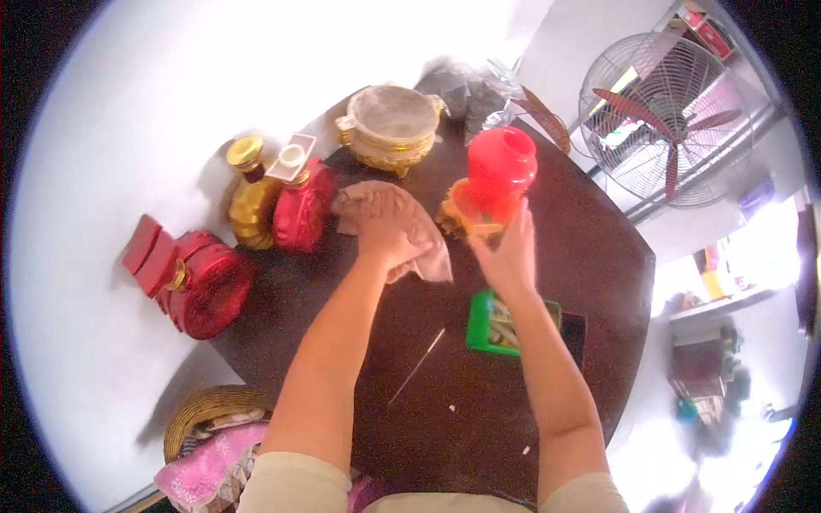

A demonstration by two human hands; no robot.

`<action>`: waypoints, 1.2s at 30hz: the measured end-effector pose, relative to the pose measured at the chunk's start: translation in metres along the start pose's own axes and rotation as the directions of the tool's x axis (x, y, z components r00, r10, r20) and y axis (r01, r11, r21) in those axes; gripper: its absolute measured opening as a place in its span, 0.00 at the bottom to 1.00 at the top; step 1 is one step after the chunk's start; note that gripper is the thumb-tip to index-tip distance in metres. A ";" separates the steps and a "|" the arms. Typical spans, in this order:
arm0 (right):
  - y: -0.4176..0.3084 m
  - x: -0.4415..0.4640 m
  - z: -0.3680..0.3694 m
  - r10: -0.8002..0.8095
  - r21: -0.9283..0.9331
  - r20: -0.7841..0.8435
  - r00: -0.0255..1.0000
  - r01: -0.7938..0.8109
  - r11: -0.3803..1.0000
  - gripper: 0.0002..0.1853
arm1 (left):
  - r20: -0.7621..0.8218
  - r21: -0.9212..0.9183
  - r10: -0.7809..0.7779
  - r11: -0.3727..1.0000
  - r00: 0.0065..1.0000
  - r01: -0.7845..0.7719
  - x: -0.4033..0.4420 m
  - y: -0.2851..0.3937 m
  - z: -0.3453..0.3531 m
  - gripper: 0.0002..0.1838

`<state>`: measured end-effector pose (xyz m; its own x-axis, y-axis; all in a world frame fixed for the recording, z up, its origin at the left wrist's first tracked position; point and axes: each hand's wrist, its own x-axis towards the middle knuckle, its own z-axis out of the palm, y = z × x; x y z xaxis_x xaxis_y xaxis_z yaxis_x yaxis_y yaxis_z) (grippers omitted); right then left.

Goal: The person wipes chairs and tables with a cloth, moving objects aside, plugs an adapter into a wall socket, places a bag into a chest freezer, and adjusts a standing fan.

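Observation:
My left hand (392, 232) is closed on a pinkish-beige cloth (428, 244), which lies bunched under the palm on the dark tabletop. A glossy red vase-shaped piece (502, 162) stands on a yellow-gold base (457, 209) to the right of the cloth. Around the lower right side of this red vase is my right hand (510, 261), thumb on the near side and fingers pointing up along it. The fingertips are slightly blurred. Just below the right wrist sits a green tray (481, 329) with small pale items in it, partly covered by the forearm.
A gold pot (389, 128) stands at the back. Along the wall are a gold bottle (250, 201), a red bottle (304, 209) and a round red vessel (205, 286). A thin stick (417, 366) lies on the dark table (462, 393). A caged fan (671, 124) is at the right.

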<state>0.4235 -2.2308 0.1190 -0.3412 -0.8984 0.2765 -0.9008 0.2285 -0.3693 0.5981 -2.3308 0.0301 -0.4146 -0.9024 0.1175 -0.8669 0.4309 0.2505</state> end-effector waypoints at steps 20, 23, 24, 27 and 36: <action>0.068 0.087 0.013 0.275 0.381 -0.263 0.925 -0.163 0.910 0.58 | -0.065 0.022 0.133 0.991 0.989 -0.132 0.008 -0.014 0.019 0.29; 0.083 0.090 0.004 0.309 0.379 -0.301 0.902 -0.184 0.907 0.53 | -0.076 0.061 0.131 0.990 0.988 -0.126 0.009 -0.014 0.022 0.29; 0.085 0.090 0.000 0.325 0.377 -0.282 0.903 -0.208 0.903 0.55 | -0.062 0.073 0.120 0.991 0.991 -0.115 0.008 -0.013 0.020 0.29; 0.090 0.083 -0.006 0.353 0.272 -0.245 0.903 -0.286 0.919 0.65 | -0.040 0.077 0.107 0.992 0.993 -0.104 0.008 -0.004 0.007 0.29; 0.094 -0.064 -0.081 -0.321 -0.040 0.677 0.662 0.469 0.882 0.69 | -0.144 0.095 0.039 0.995 0.989 -0.025 0.005 -0.009 0.035 0.28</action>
<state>0.3389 -2.1217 0.1387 0.2455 -0.9220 -0.2995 -0.9655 -0.2048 -0.1611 0.5941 -2.3392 -0.0053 -0.4039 -0.8759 0.2639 -0.8787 0.4517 0.1546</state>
